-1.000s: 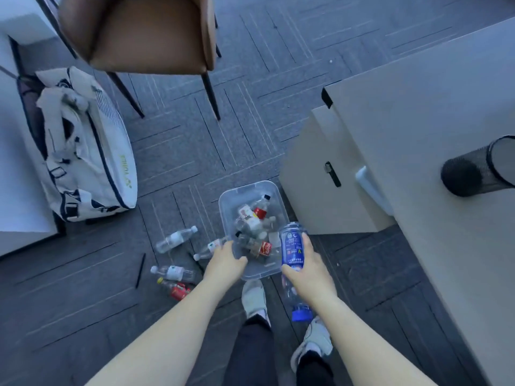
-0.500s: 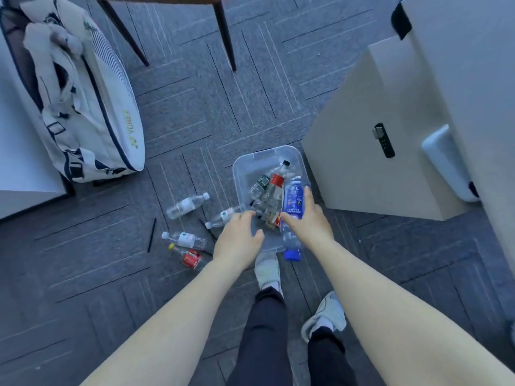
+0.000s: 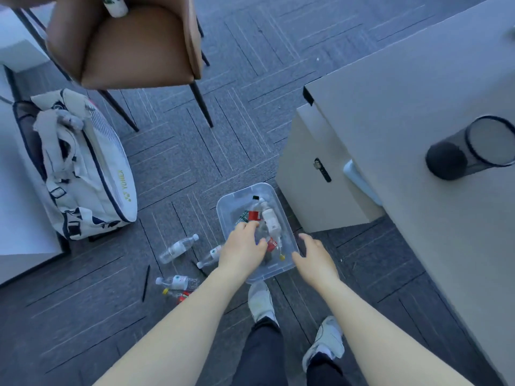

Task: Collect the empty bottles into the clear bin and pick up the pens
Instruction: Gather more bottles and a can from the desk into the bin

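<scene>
The clear bin (image 3: 232, 203) stands on the carpet in front of my feet, with several bottles in it, among them a red-labelled one (image 3: 254, 214) and a white one (image 3: 271, 220). My left hand (image 3: 242, 247) reaches into the bin's near left part, fingers spread over the bottles. My right hand (image 3: 316, 257) hovers empty at the bin's near right corner. Left of the bin, on the floor, lie a clear bottle (image 3: 178, 248), a second one (image 3: 210, 256), a white-labelled one (image 3: 177, 282) and a red-labelled one (image 3: 179, 296). Two black pens (image 3: 145, 282) (image 3: 199, 268) lie among them.
A brown chair (image 3: 139, 48) with a white container (image 3: 115, 5) on its seat stands behind. A white sports bag (image 3: 83, 174) leans at the left. A locked cabinet (image 3: 315, 168) and a desk (image 3: 418, 107) bearing a tipped mesh pen cup (image 3: 471, 147) close off the right side.
My right hand has let go of the blue-labelled bottle, which is no longer in sight, and now hangs empty. My left hand has moved from the bin's near rim into the bin.
</scene>
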{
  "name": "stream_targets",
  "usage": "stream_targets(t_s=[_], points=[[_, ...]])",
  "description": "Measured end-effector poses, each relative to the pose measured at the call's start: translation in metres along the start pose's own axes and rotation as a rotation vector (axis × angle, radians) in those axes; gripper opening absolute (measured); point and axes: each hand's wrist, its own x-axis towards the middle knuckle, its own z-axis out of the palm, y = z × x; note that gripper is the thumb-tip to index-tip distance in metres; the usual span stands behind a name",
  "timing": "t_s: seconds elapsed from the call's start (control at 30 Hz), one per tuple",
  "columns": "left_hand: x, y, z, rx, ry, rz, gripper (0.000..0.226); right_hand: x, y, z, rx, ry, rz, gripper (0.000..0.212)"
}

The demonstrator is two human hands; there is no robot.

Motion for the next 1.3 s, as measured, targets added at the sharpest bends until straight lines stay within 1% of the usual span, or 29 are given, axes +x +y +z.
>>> stream_targets(t_s=[0.1,0.17,0.27,0.37,0.47,0.57,0.63,0.77,0.8,0.87,0.93,1.0,1.1,1.23,1.3], points=[[-0.018,0.044,-0.003,0.051,-0.005,0.107,0.039,-0.041,0.016,-0.036,0.078,0.105,-0.018,0.046],[-0.032,0.079,0.000,0.091,-0.009,0.190,0.040,-0.068,0.032,-0.064,0.144,0.195,-0.024,0.043],[-0.053,0.140,0.015,0.171,0.014,0.367,0.040,-0.109,0.067,-0.107,0.237,0.353,-0.013,0.038],[-0.076,0.211,0.047,0.234,0.006,0.546,0.039,-0.151,0.121,-0.149,0.328,0.508,0.016,0.036],[-0.109,0.282,0.097,0.315,-0.038,0.704,0.041,-0.197,0.193,-0.184,0.427,0.661,0.076,0.036],[-0.154,0.344,0.159,0.401,-0.090,0.839,0.041,-0.249,0.280,-0.205,0.480,0.804,0.193,0.036],[-0.188,0.378,0.202,0.440,-0.122,0.908,0.040,-0.286,0.342,-0.212,0.495,0.880,0.299,0.039],[-0.245,0.429,0.282,0.456,-0.149,0.990,0.041,-0.343,0.458,-0.217,0.501,1.007,0.656,0.058],[-0.257,0.437,0.299,0.459,-0.161,1.006,0.041,-0.353,0.480,-0.217,0.547,1.015,0.728,0.065],[-0.280,0.449,0.329,0.476,-0.193,1.017,0.041,-0.364,0.517,-0.215,0.665,0.979,0.826,0.080],[-0.295,0.457,0.352,0.508,-0.219,1.026,0.041,-0.367,0.539,-0.214,0.761,0.912,0.875,0.090],[-0.304,0.463,0.370,0.539,-0.232,1.029,0.041,-0.363,0.552,-0.213,0.840,0.869,0.882,0.095],[-0.305,0.469,0.386,0.573,-0.249,1.016,0.042,-0.350,0.555,-0.208,0.946,0.853,0.837,0.098],[-0.295,0.481,0.393,0.605,-0.260,1.002,0.042,-0.347,0.546,-0.203,0.961,0.832,0.764,0.094],[-0.291,0.494,0.392,0.607,-0.259,1.011,0.043,-0.352,0.540,-0.204,0.991,0.871,0.717,0.091]])
